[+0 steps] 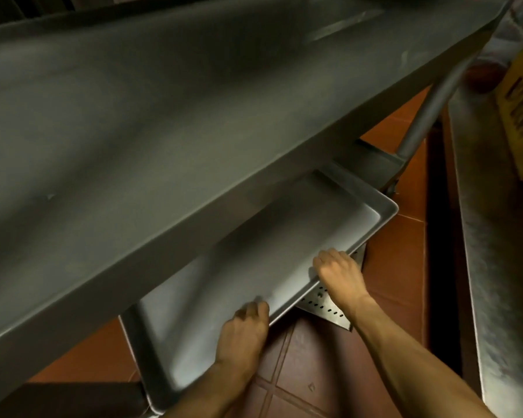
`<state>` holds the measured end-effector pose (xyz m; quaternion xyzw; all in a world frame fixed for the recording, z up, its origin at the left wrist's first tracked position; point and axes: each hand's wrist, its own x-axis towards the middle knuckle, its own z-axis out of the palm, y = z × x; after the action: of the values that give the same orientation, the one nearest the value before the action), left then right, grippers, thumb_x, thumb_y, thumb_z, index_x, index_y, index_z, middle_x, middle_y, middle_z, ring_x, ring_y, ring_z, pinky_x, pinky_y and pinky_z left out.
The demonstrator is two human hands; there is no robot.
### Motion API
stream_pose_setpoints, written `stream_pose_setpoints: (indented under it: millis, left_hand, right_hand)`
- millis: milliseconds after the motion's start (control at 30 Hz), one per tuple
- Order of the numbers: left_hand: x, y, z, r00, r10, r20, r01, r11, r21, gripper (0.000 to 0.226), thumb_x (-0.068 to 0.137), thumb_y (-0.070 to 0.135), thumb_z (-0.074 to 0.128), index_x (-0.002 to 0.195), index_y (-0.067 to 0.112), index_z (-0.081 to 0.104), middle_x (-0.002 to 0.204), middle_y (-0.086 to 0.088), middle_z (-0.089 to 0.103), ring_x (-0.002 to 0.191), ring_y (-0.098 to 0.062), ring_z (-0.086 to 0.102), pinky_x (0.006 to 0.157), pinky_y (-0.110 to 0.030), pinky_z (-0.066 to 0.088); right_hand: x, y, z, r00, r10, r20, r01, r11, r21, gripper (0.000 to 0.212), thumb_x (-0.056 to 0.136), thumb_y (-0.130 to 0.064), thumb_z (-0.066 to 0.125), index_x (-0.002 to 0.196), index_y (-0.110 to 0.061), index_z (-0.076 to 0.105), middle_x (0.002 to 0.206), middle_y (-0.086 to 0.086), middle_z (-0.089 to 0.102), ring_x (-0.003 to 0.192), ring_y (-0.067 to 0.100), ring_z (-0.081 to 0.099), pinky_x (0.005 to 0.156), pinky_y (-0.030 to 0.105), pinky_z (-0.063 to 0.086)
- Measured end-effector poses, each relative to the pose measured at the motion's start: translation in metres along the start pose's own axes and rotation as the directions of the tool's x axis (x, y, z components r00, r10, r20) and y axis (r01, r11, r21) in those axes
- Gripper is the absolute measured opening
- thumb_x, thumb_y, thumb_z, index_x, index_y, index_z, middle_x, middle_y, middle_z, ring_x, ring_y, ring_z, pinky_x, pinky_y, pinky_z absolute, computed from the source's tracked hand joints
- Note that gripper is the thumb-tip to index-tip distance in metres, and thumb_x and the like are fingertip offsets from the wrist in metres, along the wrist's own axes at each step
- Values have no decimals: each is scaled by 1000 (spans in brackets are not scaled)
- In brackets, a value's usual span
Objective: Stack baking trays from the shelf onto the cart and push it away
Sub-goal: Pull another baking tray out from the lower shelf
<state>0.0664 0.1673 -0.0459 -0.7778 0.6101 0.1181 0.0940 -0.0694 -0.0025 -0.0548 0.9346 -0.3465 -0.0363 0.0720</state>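
L hand (248, 324): curled shut on near rim of baking tray (254, 254).
R hand (337, 268): clamped on same rim, further right.
Tray: under steel top (163, 116), above perforated tray (323, 306).

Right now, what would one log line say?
left hand: gripping tray rim | right hand: gripping tray rim | baking tray: under steel tabletop
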Motion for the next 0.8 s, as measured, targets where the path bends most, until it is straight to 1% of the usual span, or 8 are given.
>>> stream_pose_setpoints:
  millis: [33,100,167,333,433,500,633,800]
  left_hand:
    - [-1,0,-1,1000,10,-1,-10,1000,17,61,63,5,78,120,3,56,98,-12,66,78,-24,67,61,-30,55]
    - [-2,0,2,999,31,-24,-31,999,-7,61,78,-6,54,135,3,34,121,-16,56,101,-32,61,79,-37,52]
    - [2,-1,0,997,43,-60,-43,999,5,62,81,-8,44,138,6,24,130,-15,50,109,-34,57,86,-41,49]
    - [0,-7,-33,989,78,-125,-80,997,-4,54,86,0,45,135,19,34,132,-9,52,109,-33,59,86,-42,49]
    - [-9,-15,-57,985,114,-132,-122,991,-58,48,89,5,44,132,26,41,140,-1,47,115,-30,56,93,-40,46]
    - [-16,-15,-72,985,138,-104,-146,987,-68,43,90,6,44,127,28,45,139,1,48,115,-30,55,93,-39,45]
    - [-31,-9,-105,988,150,-30,-152,986,-73,42,83,9,54,122,27,49,132,-2,52,112,-33,56,91,-39,43]
    - [-61,12,-150,988,140,-68,-151,967,-205,33,79,19,60,110,26,53,117,0,57,103,-30,59,79,-36,45]
  right_hand:
    - [2,3,-2,999,-45,7,45,999,-10,27,50,1,81,61,-11,61,62,8,62,62,29,60,53,33,50]
    - [6,8,-8,992,-117,42,118,993,-29,20,58,-3,80,64,-12,63,66,7,65,66,28,63,56,32,50]
    - [8,15,-19,993,-113,32,114,992,-48,18,60,-3,78,68,-13,65,69,6,67,68,26,64,58,31,49]
    - [3,29,-61,994,-104,-25,104,995,-11,7,74,-10,74,77,-12,67,78,7,66,76,27,62,59,35,48]
    - [-15,34,-89,994,-104,-34,103,994,-27,28,51,-4,84,57,-12,58,57,6,59,53,27,57,41,29,40]
    - [-33,36,-107,996,-84,-9,83,994,-67,35,42,-3,86,52,-14,54,52,5,55,47,26,54,36,24,34]
    - [-58,44,-140,997,-63,45,66,994,-83,37,40,-10,89,52,-16,55,52,2,54,48,25,55,35,22,29]
    - [-86,61,-211,999,-44,20,46,989,-139,29,48,-14,87,55,-18,58,54,0,56,50,23,57,37,21,32]
